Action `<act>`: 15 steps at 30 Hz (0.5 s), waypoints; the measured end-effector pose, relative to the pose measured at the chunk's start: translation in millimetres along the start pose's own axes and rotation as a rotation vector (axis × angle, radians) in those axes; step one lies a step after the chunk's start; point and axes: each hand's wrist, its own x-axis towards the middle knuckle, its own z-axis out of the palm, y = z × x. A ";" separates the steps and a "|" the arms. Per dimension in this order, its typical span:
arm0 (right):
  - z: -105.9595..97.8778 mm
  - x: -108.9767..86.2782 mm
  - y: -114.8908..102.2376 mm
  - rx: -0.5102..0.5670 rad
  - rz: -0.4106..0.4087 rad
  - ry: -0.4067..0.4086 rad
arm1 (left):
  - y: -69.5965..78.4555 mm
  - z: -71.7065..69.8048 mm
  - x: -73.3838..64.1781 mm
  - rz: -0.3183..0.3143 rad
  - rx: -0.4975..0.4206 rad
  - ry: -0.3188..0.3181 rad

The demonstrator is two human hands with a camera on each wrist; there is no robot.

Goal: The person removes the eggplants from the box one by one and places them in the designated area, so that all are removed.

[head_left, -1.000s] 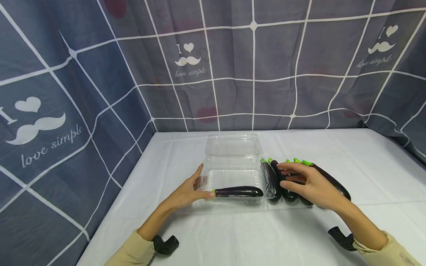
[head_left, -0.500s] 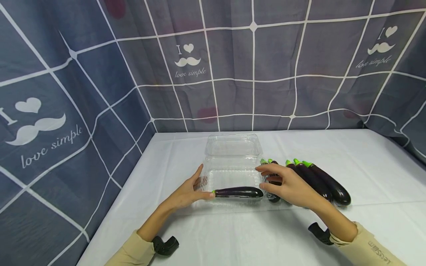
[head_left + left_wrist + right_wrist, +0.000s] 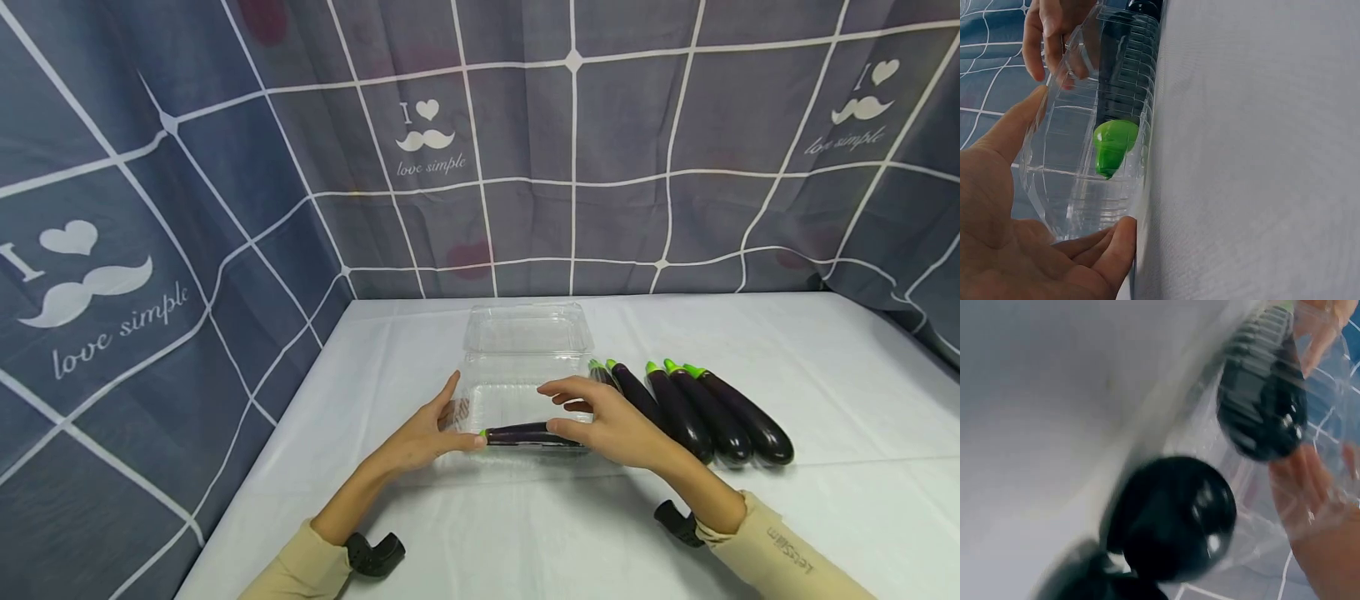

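A clear plastic clamshell box [image 3: 510, 400] lies with its lid [image 3: 528, 329] folded back behind it. One dark eggplant [image 3: 517, 434] with a green stem lies along the front of the box. My left hand [image 3: 420, 433] rests against the box's left end, fingers spread and fairly straight, thumb near the stem. The green stem [image 3: 1114, 142] shows through the clear wall in the left wrist view. Over the box's right part is my right hand [image 3: 611, 421], fingers loosely bent, nothing held; it hides the eggplant's right end. Whether it touches that eggplant I cannot tell.
Several more eggplants [image 3: 720, 412] lie side by side right of the box, stems pointing away; the nearest is partly hidden by the right hand. White cloth [image 3: 862, 383] covers the table. A checked curtain [image 3: 615, 217] stands behind and at both sides.
My right hand has moved left from above the row of eggplants to over the box. The left hand and the eggplant in the box have stayed in place.
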 end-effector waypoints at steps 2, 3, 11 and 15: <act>3.2 1.6 0.6 -0.008 0.013 -0.002 | 0.3 0.3 0.3 -0.003 -0.004 0.000; 4.6 2.6 1.1 -0.019 0.016 -0.005 | 0.4 0.4 0.5 -0.003 -0.004 -0.002; 7.6 16.6 -1.0 -0.062 0.014 -0.052 | 0.2 -0.9 1.7 -0.013 -0.002 0.000; 9.4 24.5 3.4 -0.032 0.016 -0.112 | 0.1 -0.1 2.4 -0.017 -0.005 0.005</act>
